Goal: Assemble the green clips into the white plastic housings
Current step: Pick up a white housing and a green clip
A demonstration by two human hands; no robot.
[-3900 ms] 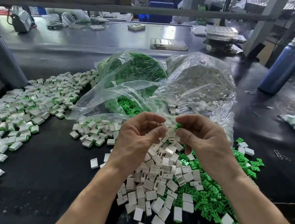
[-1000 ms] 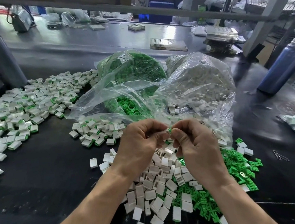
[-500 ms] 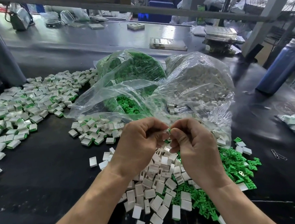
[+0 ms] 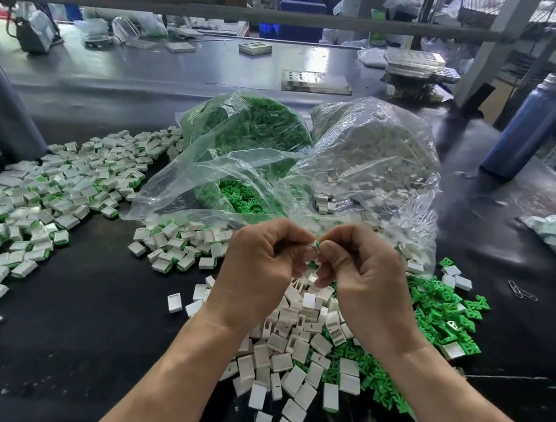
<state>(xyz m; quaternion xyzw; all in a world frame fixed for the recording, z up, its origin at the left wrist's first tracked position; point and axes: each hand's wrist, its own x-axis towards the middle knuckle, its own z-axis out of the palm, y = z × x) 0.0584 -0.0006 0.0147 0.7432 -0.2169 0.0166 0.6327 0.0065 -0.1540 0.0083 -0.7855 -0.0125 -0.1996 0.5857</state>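
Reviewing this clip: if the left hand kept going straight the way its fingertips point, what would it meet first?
The left hand points its fingertips right, toward the right hand. The first thing in line is the small green-and-white piece pinched between them, then the right hand's fingertips. Depth looks level, though unconfirmed.

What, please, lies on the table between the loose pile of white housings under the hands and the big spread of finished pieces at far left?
In the head view, a small cluster of assembled pieces lies there on the black table; the rest is bare.
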